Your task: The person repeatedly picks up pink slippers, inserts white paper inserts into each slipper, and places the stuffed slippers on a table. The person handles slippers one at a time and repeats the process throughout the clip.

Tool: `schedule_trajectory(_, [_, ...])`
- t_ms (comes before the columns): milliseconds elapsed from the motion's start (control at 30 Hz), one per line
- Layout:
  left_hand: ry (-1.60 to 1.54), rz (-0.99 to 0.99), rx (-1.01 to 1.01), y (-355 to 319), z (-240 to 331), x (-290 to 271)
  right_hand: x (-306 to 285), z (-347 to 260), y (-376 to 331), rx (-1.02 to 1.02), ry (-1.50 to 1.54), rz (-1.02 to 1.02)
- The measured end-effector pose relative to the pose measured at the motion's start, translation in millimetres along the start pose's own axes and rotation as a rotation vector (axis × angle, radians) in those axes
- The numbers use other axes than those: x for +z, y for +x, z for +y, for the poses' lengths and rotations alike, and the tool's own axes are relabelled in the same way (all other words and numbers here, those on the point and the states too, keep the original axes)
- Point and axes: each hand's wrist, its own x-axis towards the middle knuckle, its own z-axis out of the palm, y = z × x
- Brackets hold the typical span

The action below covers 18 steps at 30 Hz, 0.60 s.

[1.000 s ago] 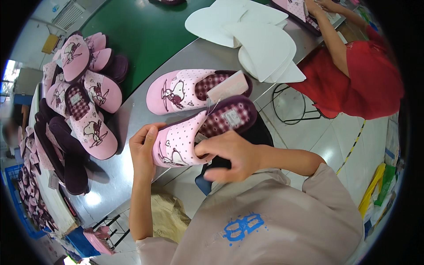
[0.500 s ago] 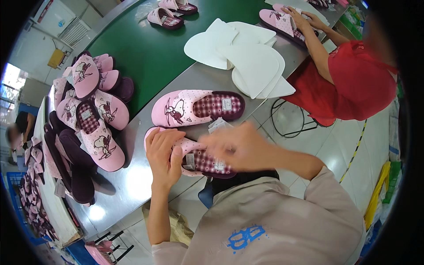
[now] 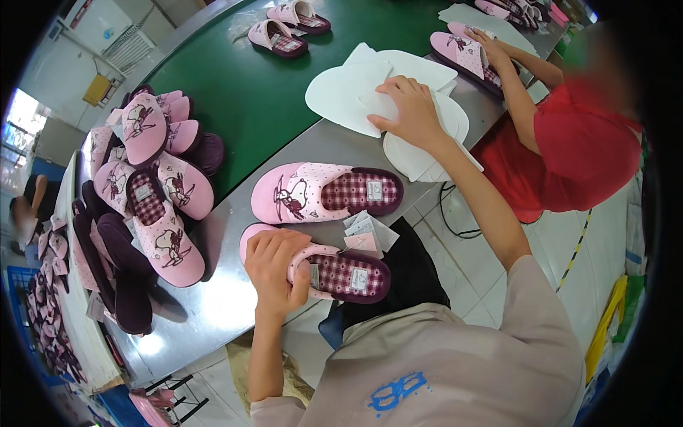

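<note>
The nearer slipper (image 3: 336, 275) was pale pink, rimmed in plum, with a plum-and-white checked insole (image 3: 334, 276); the farther slipper (image 3: 327, 193) matched, its upper dotted dark and printed with a white, black-outlined cartoon dog (image 3: 290, 199). The hang tags (image 3: 361, 243) were white and pink, the shaped sheets (image 3: 341, 96) white, the tabletop (image 3: 222, 285) silver-grey, the wearer's T-shirt (image 3: 455, 356) beige with a blue print (image 3: 397, 391), the co-worker's top (image 3: 583, 146) red

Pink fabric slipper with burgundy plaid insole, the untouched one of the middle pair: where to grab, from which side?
Likely best: pinch the pink fabric slipper by the opening edge of its dotted upper, coming from the right. It lies sole-down, its opening facing right, and the low burgundy plaid insole leaves room there.
</note>
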Motion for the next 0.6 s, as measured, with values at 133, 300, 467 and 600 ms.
schedule_trajectory(133, [-0.014,-0.001,-0.009,10,-1,5,8,4,-5,-0.061,-0.005,0.142])
schedule_trajectory(300, [-0.043,0.000,0.021,14,-1,5,4,1,-6,-0.078,0.095,0.279])
schedule_trajectory(467, [-0.082,-0.042,0.070,17,-5,1,1,1,-5,-0.042,0.220,0.422])
schedule_trajectory(600, [-0.115,-0.121,0.096,17,-14,-2,-10,10,-8,-0.023,0.217,0.553])
